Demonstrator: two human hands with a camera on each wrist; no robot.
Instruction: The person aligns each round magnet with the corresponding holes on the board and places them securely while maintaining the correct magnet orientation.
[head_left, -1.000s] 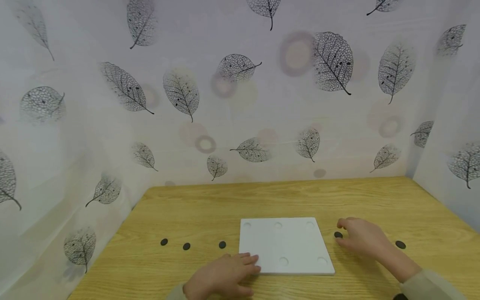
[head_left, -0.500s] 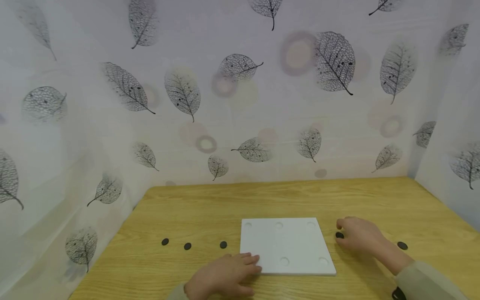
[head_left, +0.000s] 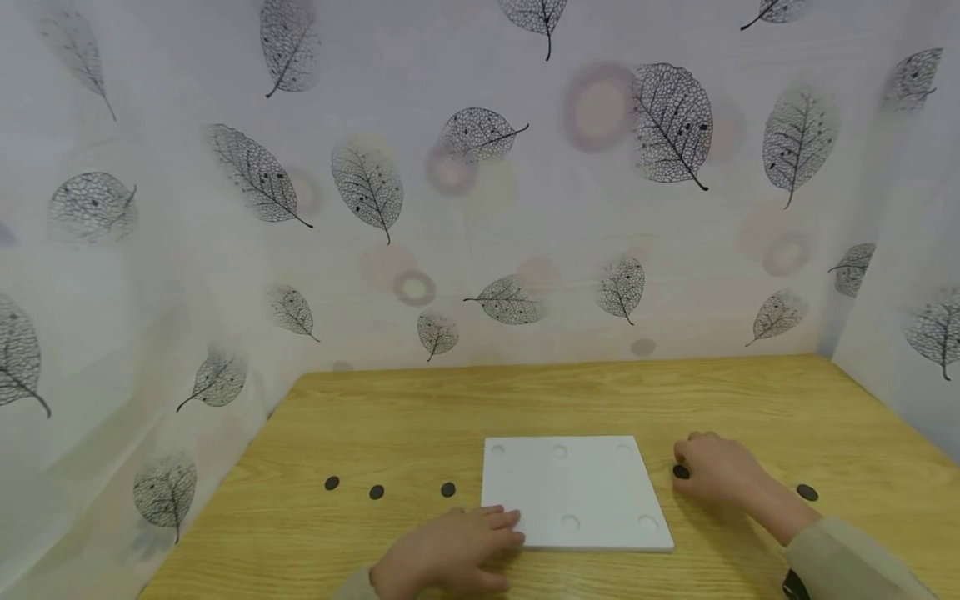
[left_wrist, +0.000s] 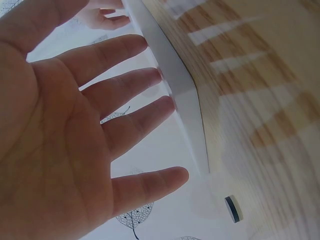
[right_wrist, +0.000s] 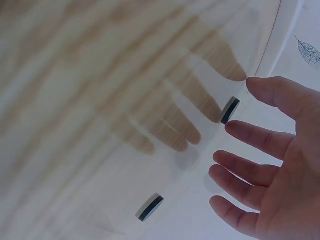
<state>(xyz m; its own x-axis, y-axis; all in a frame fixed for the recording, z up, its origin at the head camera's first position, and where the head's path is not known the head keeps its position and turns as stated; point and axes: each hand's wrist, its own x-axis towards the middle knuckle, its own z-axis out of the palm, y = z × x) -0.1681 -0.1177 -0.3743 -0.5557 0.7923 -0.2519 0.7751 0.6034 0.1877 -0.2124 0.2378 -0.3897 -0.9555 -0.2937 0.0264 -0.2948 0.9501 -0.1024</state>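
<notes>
A white rectangular board [head_left: 577, 487] with several shallow round recesses lies on the wooden table. My left hand [head_left: 457, 546] rests with spread fingers on its near left corner; in the left wrist view the fingertips [left_wrist: 167, 102] meet the board's edge. My right hand [head_left: 720, 471] is low over the table, right of the board, with thumb and index finger around a small black disc [head_left: 681, 472]. In the right wrist view this disc [right_wrist: 230, 111] lies on the table, close to the index fingertip [right_wrist: 232, 127], with a gap to the thumb.
Left of the board lie three more black discs, the nearest one [head_left: 448, 489] close to its edge. Another disc [head_left: 807, 492] lies right of my right hand. A dark object [head_left: 793, 586] shows partly behind the right sleeve. Leaf-printed cloth [head_left: 465, 208] surrounds the table.
The right hand's index finger and thumb have drawn slightly closer around the disc. The left hand stays in place on the board. The head view has shifted slightly.
</notes>
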